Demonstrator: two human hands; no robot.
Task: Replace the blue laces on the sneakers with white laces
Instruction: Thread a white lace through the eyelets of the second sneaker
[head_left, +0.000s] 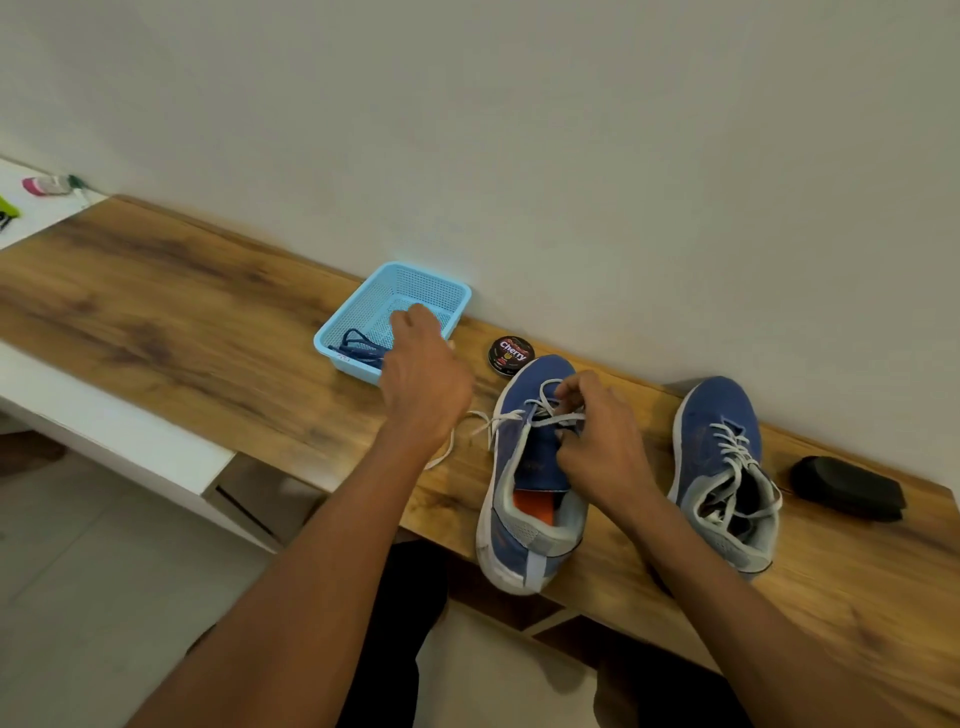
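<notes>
Two blue mesh sneakers on the wooden table top, toes toward the back edge: nearer blue sneaker (530, 467) half threaded with a white lace (467, 431), farther blue sneaker (727, 467) fully laced in white. Right hand (597, 436) pinching the lace over the eyelets. Left hand (423, 374) above the light-blue plastic basket (358, 306), grip impossible to tell. Dark blue laces (358, 348) inside the basket. Round polish tin (511, 355) and black brush (847, 488) along the back edge.
</notes>
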